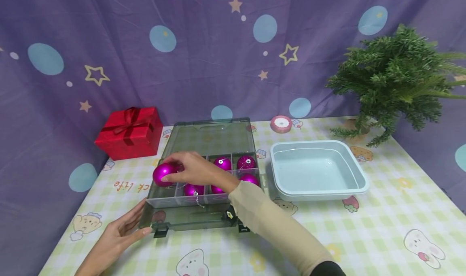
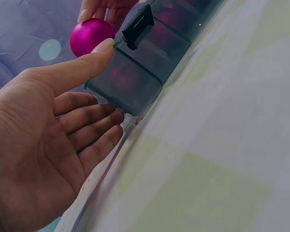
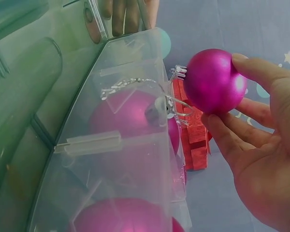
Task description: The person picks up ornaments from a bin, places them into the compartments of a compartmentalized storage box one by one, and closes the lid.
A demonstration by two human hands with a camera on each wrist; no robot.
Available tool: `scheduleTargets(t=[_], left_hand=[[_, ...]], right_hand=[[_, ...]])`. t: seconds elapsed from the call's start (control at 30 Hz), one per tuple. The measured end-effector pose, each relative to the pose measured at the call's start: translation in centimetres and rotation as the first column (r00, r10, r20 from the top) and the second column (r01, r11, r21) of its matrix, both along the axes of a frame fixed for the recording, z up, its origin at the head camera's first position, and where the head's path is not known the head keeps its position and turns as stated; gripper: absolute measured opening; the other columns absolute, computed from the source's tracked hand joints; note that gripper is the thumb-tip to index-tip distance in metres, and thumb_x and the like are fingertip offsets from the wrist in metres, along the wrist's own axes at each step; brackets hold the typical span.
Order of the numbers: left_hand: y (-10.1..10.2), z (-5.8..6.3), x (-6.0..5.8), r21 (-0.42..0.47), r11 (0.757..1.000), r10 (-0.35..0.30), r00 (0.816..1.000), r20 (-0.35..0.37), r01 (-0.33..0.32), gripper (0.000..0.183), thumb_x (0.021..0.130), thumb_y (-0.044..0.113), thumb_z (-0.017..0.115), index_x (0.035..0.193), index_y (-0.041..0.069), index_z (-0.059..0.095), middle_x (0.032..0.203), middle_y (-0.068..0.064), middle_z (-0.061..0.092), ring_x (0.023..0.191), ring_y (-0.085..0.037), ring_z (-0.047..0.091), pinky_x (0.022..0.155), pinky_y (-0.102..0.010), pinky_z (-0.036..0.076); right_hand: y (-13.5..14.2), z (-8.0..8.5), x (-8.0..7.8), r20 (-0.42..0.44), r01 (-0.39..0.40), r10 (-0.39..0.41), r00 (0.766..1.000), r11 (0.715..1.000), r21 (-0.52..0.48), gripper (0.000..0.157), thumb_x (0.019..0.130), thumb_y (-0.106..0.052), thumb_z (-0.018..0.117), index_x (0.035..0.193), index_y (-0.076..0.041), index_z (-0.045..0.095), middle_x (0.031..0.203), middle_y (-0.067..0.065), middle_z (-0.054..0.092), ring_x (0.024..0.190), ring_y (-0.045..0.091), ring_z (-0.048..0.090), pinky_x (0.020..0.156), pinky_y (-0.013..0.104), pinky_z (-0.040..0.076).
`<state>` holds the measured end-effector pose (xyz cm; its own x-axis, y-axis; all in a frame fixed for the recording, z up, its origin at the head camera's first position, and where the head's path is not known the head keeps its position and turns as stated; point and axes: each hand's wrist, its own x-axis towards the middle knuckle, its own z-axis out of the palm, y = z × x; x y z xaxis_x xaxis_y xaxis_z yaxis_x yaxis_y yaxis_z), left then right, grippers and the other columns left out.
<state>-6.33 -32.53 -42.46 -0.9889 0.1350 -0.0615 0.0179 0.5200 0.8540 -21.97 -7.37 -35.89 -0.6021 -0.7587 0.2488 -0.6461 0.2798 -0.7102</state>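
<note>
A purple-pink Christmas ball with a silver cap and string is pinched between the thumb and fingers of my right hand, above the left end of a divided plastic box. In the right wrist view, the held ball is apart from the translucent dividers. Several similar balls sit in the compartments, some glittery; my right arm hides part of them. My left hand is at the box's near left corner. In the left wrist view its thumb reaches the edge beside a black latch, fingers extended along the side.
Behind the compartments, the box's smoky lid stands raised. A light blue basin is right of the box. A red gift box, a pink ribbon roll and a small artificial Christmas tree stand at the back by a purple curtain.
</note>
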Motion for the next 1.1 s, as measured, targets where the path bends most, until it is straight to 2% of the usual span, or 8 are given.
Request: scheduleTargets(t=[0.17,0.37,0.57,0.67,0.8,0.9,1.03,1.1], left_hand=[[0.0,0.1,0.0,-0.004,1.0,0.0,1.0,0.004,0.0,0.078,0.101,0.025,0.071,0.162,0.001,0.029,0.163,-0.02,0.031,0.125,0.02,0.034,0.098,-0.003,0.036],[0.0,0.1,-0.1,0.001,1.0,-0.002,1.0,0.012,0.002,0.079,0.101,0.026,0.071,0.162,0.001,0.028,0.163,-0.021,0.03,0.125,0.02,0.034,0.098,-0.003,0.037],[0.0,0.1,0.0,0.004,1.0,-0.011,1.0,-0.005,0.011,0.079,0.101,0.024,0.071,0.162,-0.001,0.028,0.162,-0.023,0.032,0.126,0.02,0.034,0.098,-0.003,0.037],[0.0,0.1,-0.1,0.002,1.0,-0.016,1.0,-0.002,0.016,0.079,0.101,0.024,0.072,0.162,-0.002,0.027,0.162,-0.024,0.031,0.127,0.018,0.034,0.099,-0.003,0.037],[0.0,0.3,-0.2,0.002,1.0,0.0,0.999,0.052,0.0,0.082,0.1,0.027,0.073,0.163,0.001,0.027,0.163,-0.022,0.03,0.128,0.015,0.035,0.098,-0.004,0.038],[-0.2,0.6,-0.3,-0.013,1.0,0.012,0.996,0.093,-0.011,0.081,0.101,0.029,0.071,0.163,0.002,0.027,0.164,-0.02,0.029,0.137,-0.001,0.036,0.097,-0.005,0.039],[-0.5,1.2,-0.7,-0.045,0.999,-0.011,0.992,0.122,0.016,0.074,0.105,0.027,0.065,0.161,-0.002,0.028,0.163,-0.022,0.03,0.143,-0.032,0.033,0.096,-0.008,0.043],[-0.7,1.6,-1.0,-0.064,0.997,-0.033,0.991,0.13,0.041,0.07,0.107,0.027,0.062,0.16,-0.004,0.03,0.161,-0.025,0.033,0.142,-0.036,0.036,0.095,-0.011,0.046]], right_hand=[[-0.1,0.2,0.0,0.005,-0.004,0.004,1.0,1.0,0.014,0.047,0.096,-0.03,0.078,0.134,-0.006,0.067,0.124,0.001,0.07,0.101,0.001,0.064,0.084,0.009,0.051],[0.2,0.5,-0.2,0.069,-0.024,0.023,0.997,1.0,0.007,0.051,0.097,-0.028,0.077,0.138,-0.001,0.064,0.129,0.01,0.069,0.115,0.012,0.065,0.094,0.013,0.051],[1.8,1.0,-0.7,0.134,-0.025,0.03,0.991,0.999,-0.041,0.046,0.098,-0.023,0.075,0.137,-0.001,0.063,0.13,0.014,0.067,0.117,0.02,0.066,0.094,0.014,0.052],[3.1,1.2,-1.2,0.15,-0.002,0.011,0.989,0.998,-0.063,0.043,0.099,-0.022,0.074,0.137,-0.003,0.064,0.128,0.011,0.068,0.115,0.018,0.066,0.093,0.016,0.053],[5.2,1.6,-1.9,0.141,0.043,-0.03,0.989,0.995,-0.089,0.042,0.101,-0.024,0.072,0.137,-0.005,0.064,0.128,0.007,0.068,0.112,0.013,0.065,0.094,0.02,0.054],[6.8,2.1,-2.5,0.119,0.064,-0.05,0.992,0.991,-0.113,0.041,0.102,-0.023,0.07,0.138,-0.004,0.063,0.131,0.009,0.067,0.113,0.016,0.064,0.097,0.023,0.054],[9.0,2.8,-3.2,0.092,0.105,-0.093,0.991,0.985,-0.14,0.04,0.103,-0.02,0.068,0.137,-0.001,0.062,0.129,0.012,0.067,0.114,0.021,0.065,0.099,0.027,0.054],[10.2,3.0,-3.5,0.082,0.144,-0.134,0.988,0.979,-0.143,0.04,0.103,-0.021,0.068,0.137,-0.001,0.062,0.127,0.013,0.068,0.113,0.022,0.065,0.098,0.029,0.054]])
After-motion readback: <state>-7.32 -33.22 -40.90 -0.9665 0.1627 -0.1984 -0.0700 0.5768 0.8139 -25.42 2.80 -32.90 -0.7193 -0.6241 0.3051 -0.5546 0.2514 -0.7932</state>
